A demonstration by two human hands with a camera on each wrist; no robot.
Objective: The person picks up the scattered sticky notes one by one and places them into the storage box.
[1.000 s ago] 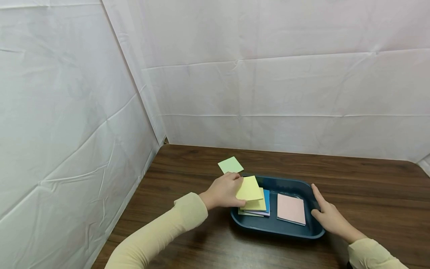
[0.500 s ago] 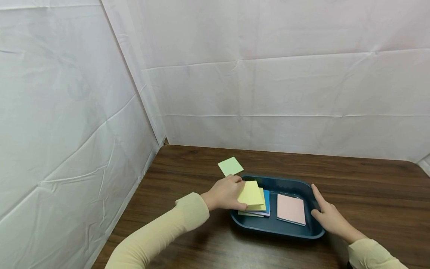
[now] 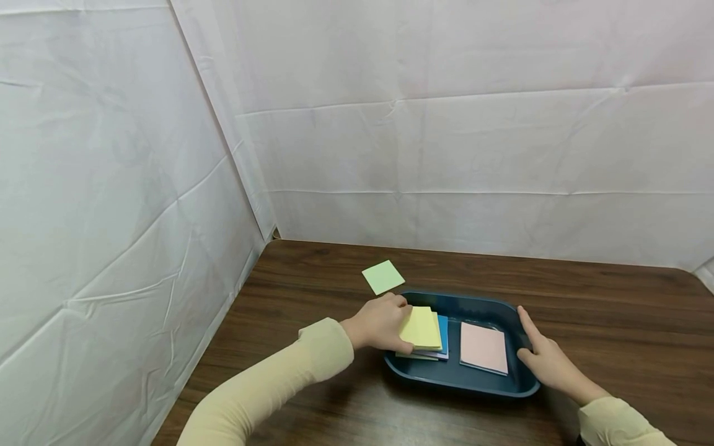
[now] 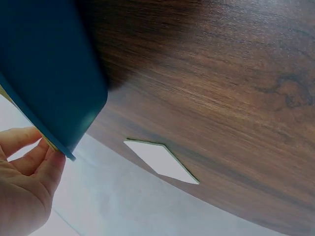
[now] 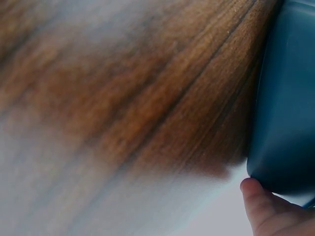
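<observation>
Green sticky note [image 3: 382, 276]: flat on the wooden table [image 3: 312, 285], just beyond the tray's far left corner. Left hand [image 3: 379, 323]: fingers curled, pinching the yellow sticky note [image 3: 422, 328] atop a stack of pads [image 3: 437, 352] in the left half of the blue tray [image 3: 463, 381]. Pink pad [image 3: 483, 347]: right half of tray. Right hand [image 3: 543, 356]: fingers straight, resting against the tray's right rim, gripping nothing.

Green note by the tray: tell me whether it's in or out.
Out. The green note lies flat on the table, beyond the tray's far left corner.
</observation>
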